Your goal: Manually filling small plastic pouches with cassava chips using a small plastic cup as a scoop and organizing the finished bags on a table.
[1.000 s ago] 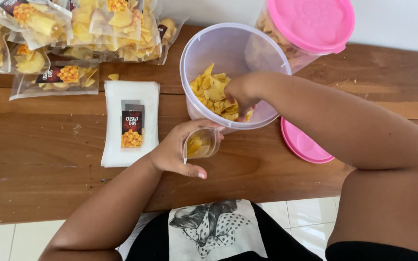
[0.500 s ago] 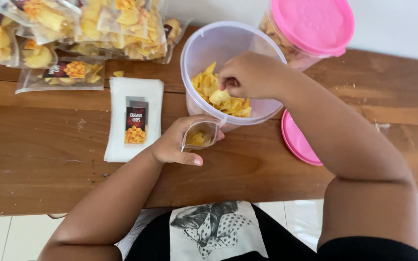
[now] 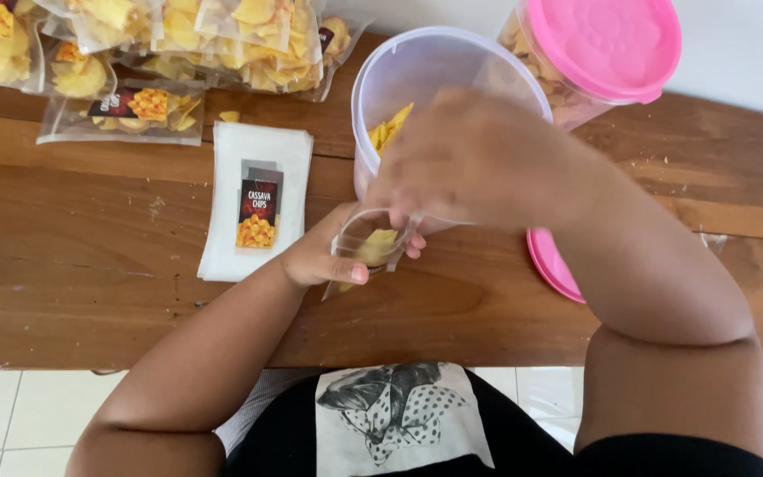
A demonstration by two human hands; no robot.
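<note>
My left hand (image 3: 321, 256) grips a small clear plastic pouch (image 3: 371, 246), held open at its mouth, with yellow chips inside. My right hand (image 3: 470, 159) hovers just above the pouch's mouth, fingers bunched over it; whether they pinch chips is hidden. Behind it stands a clear plastic jar (image 3: 417, 79) without its lid, with yellow chips (image 3: 390, 128) showing inside. My right forearm covers much of the jar.
A stack of flat empty pouches with dark labels (image 3: 256, 208) lies left of my left hand. Several filled chip bags (image 3: 161, 53) pile at the back left. A second jar with a pink lid (image 3: 607, 44) stands back right. A loose pink lid (image 3: 554, 265) lies under my right arm on the wooden table (image 3: 72, 265).
My right hand came out of the open jar and moved down to the pouch's mouth. My left hand kept holding the pouch in about the same place.
</note>
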